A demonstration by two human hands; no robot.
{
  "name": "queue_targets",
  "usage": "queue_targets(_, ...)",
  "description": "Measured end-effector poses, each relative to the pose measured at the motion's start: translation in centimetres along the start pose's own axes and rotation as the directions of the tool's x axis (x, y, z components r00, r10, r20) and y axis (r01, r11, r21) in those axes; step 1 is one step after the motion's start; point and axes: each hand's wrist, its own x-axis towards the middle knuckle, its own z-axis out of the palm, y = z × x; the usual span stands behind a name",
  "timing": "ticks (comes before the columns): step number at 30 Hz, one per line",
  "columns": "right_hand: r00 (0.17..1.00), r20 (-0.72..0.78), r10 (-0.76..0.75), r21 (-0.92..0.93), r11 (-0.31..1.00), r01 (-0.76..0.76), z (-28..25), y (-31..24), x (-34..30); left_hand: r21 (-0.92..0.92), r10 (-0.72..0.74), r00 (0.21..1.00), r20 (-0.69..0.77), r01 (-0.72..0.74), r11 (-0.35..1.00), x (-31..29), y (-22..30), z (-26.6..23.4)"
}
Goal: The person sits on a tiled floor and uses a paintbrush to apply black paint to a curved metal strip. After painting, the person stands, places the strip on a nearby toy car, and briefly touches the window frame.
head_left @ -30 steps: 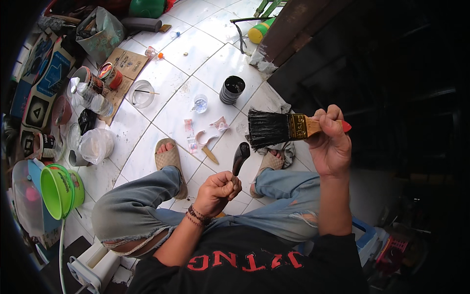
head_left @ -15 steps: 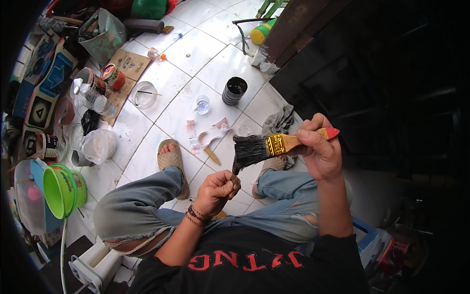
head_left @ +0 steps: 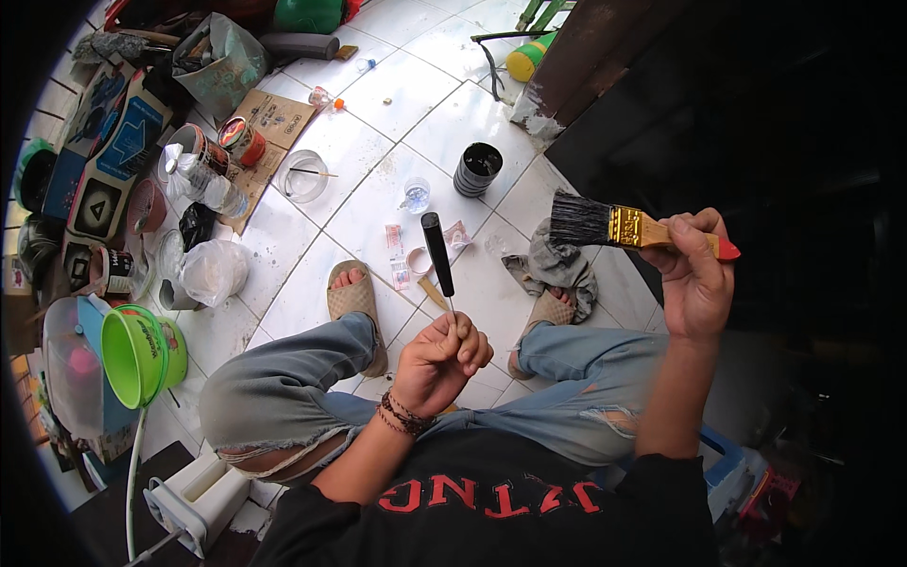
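My left hand pinches the thin metal shaft of a black-handled tool, whose handle points up and away from me; its lower end is hidden in the fingers. Out to the right, my right hand grips the wooden handle of a wide paintbrush with a red tip. The brush's black bristles face left, apart from the tool. Past the hands on the floor stands a dark can with black paint inside. Near it are a clear plastic cup and a ring of tape.
A grey rag lies by my right foot. Left of me stand a green bucket, a white plastic bag and a clear tub with a thin stick across it. A dark door panel rises at the right.
My right hand has carried the brush to the right and up, away from the tool. The tool's black handle, mostly behind the bristles before, now shows fully. The view has shifted slightly.
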Motion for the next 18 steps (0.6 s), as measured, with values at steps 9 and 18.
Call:
queue_targets(9, 0.995, -0.073, -0.061, -0.096, 0.994, 0.054, -1.4, -0.7, -0.7, -0.255, -0.074, 0.997, 0.029, 0.079, 0.964, -0.7, 0.3, 3.7)
queue_targets(18, 0.996, -0.029, -0.081, -0.105, 0.991, 0.078, -0.9, -0.6, -1.1, -0.277, -0.068, 0.994, 0.088, 0.090, 0.957, -0.9, 0.0, 3.0)
